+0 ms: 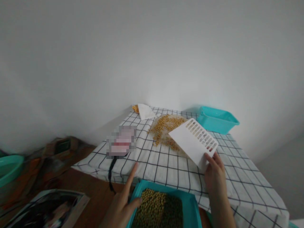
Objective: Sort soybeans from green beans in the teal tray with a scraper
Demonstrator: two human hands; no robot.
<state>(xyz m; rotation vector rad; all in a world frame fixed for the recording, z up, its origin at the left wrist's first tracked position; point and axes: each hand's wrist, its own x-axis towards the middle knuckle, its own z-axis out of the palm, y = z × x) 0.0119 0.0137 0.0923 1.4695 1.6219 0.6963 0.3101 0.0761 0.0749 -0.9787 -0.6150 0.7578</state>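
Observation:
My right hand [215,172] grips the near end of a white slotted plastic scoop [192,141], held tilted over the checked tablecloth [166,164] with its far edge at a pile of yellow beans [166,126]. My left hand [123,199] rests on the left rim of a teal tray [190,205] at the table's front edge, thumb over the rim and index finger pointing out. The tray holds yellowish and green beans [159,210].
A second teal tub [217,118] stands at the back right near the wall. A white paper [145,111] lies at the back, a blurred pink item with a black strap [121,142] on the left. Bags, a teal basin [8,167] and a magazine [47,205] lie on the floor at left.

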